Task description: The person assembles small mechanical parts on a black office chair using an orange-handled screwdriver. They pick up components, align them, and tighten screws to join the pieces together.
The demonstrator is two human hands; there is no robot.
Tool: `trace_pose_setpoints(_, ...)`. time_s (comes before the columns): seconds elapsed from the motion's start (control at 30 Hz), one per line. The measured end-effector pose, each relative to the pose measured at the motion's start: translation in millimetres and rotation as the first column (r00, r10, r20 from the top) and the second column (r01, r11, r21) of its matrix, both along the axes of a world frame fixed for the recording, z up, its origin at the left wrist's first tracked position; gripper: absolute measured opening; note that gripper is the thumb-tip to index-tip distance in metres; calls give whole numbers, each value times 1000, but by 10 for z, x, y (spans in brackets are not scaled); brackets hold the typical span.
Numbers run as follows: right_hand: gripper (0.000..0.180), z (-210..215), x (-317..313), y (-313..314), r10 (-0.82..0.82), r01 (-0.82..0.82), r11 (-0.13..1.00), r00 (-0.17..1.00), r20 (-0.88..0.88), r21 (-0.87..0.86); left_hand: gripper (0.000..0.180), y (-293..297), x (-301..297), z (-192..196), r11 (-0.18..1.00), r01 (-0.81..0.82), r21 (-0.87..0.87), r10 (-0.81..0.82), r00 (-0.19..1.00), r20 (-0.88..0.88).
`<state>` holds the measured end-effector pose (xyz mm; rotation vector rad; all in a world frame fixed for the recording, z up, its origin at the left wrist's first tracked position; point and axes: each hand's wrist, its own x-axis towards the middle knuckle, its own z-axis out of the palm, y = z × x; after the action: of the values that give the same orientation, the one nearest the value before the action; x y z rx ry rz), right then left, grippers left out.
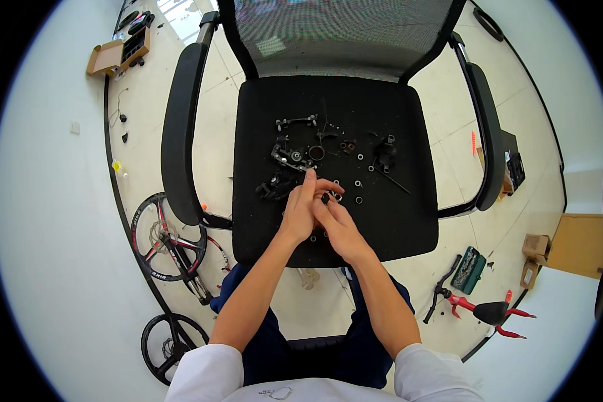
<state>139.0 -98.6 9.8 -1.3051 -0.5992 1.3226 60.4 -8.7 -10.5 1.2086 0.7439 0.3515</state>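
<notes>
Over the front half of the black chair seat, my two hands meet. My left hand has its thumb raised and its forefinger stretched to the right; its lower fingers are hidden. Pressed against it, my right hand is closed on a small black part at its fingertips. Just beyond my hands lie a metal linkage piece, a round ring, and a dark mechanical part by the left wrist. Several small metal rings are scattered to the right.
Farther back on the seat are a grey bar-shaped part and a black assembly with a thin rod. Armrests flank the seat. Spoked wheels lean at left; a red frame part and green case lie at right.
</notes>
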Motion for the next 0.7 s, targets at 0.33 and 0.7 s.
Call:
trace_pose_setpoints(0.33, 49, -195, -111, -41, -11, 14, 998, 998, -69, 57, 84, -14, -37, 15, 995, -48, -90, 60, 989, 132)
trace_pose_setpoints(0.7, 49, -10, 372, 56, 48, 41, 932, 970, -236, 359, 40, 68, -136, 313, 960, -140, -242, 165, 983, 86)
